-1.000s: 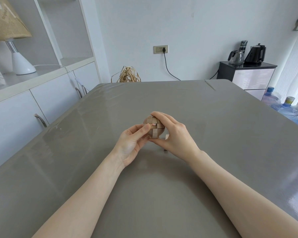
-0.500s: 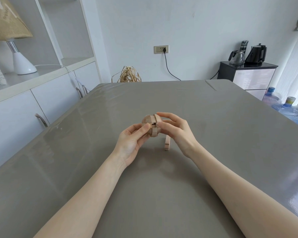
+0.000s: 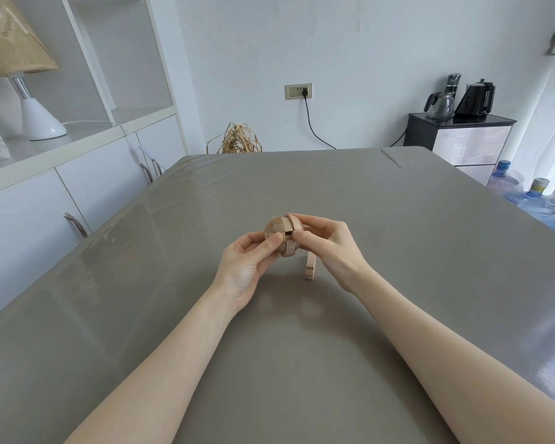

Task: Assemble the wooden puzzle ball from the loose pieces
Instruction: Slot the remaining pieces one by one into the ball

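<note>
Gripping rounded wooden puzzle ball (image 3: 282,235) in both hands, flat loose piece (image 3: 310,267) on glossy table (image 3: 398,251)

single head-worn wide-angle view, looking forward and down along both forearms onto the grey table (image 3: 398,251). the near table edge is out of frame; the far wall (image 3: 366,59) and left cabinets (image 3: 29,203) bound the view.

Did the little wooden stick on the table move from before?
No. The loose wooden piece lies at the same spot on the grey table; the right hand drew back and uncovered it.
</note>
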Available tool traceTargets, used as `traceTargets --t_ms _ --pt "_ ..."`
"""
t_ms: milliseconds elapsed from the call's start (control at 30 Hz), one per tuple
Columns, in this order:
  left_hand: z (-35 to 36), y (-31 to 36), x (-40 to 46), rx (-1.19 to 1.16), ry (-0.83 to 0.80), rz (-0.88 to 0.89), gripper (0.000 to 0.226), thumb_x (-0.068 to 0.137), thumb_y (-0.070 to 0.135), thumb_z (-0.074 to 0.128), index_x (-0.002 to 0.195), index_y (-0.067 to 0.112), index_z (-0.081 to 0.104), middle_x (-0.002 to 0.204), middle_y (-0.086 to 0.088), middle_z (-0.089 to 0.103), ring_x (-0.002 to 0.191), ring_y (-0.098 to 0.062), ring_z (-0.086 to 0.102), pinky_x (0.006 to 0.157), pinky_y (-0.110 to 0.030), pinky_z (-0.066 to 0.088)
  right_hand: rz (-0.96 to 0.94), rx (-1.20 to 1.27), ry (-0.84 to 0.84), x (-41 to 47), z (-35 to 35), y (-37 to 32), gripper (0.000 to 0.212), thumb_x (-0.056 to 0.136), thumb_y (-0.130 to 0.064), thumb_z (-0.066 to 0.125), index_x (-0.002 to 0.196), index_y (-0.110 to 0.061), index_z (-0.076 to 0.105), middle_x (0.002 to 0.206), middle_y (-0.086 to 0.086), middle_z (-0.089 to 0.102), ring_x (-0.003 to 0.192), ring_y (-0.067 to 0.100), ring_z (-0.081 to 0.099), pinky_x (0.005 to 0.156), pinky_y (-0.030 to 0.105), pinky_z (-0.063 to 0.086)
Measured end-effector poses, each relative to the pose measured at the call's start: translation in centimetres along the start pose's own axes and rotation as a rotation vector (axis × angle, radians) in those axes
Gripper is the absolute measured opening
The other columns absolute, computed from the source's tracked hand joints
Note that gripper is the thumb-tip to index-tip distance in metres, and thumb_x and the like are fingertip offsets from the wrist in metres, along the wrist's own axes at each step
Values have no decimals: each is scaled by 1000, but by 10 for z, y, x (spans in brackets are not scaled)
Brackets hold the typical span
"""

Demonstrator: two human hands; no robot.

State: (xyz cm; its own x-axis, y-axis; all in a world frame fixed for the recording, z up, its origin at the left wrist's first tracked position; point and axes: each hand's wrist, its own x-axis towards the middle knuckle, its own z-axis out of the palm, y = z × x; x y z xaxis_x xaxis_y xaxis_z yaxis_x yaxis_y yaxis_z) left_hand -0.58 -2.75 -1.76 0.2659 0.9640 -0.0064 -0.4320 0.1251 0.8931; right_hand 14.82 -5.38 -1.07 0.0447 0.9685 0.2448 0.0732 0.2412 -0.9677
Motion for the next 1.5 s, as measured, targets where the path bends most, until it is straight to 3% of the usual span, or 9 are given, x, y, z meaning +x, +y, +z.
traceTargets --t_ms 167,267,533,767,1000,1500 --pt "0 -1 -1 12 30 19 31 61 14 73 89 3 64 78 -7 74 79 -16 72 75 -21 56 -9 -71 24 2 4 2 42 73 -21 54 112 -16 69 97 2 75 100 20 68 100 45 47" --pt "1 -2 0 9 43 22 31 60 14 74 88 3 64 79 -7 74 79 -17 72 73 -20 56 -34 -105 20 3 6 3 39 72 -23 52 106 -22 71 95 6 75 99 28 66 98 48 48" --pt "-1 -1 1 -11 21 16 32 63 15 72 91 3 63 80 -7 74 80 -17 72 76 -21 57 -16 -27 1 3 4 6 42 78 -24 57 118 -16 66 100 2 75 101 16 68 102 42 47" --pt "-3 -1 2 -15 -5 14 37 65 17 72 96 0 63 89 -13 73 89 -23 70 79 -23 56 57 173 -88 5 -3 7 45 80 -18 63 124 -8 61 107 13 72 107 27 66 104 42 45" --pt "-3 -1 1 35 20 47 40 63 19 73 97 -1 63 87 -12 73 86 -21 71 79 -24 57 80 217 -132 3 -7 5 33 89 -7 62 121 -9 63 108 14 72 108 25 66 106 39 44" --pt "1 -1 -2 161 21 127 38 56 25 76 86 3 66 78 -9 74 81 -22 72 80 -27 57 194 437 -175 5 -14 3 46 72 -11 69 118 -7 64 107 10 70 105 20 66 92 24 51"
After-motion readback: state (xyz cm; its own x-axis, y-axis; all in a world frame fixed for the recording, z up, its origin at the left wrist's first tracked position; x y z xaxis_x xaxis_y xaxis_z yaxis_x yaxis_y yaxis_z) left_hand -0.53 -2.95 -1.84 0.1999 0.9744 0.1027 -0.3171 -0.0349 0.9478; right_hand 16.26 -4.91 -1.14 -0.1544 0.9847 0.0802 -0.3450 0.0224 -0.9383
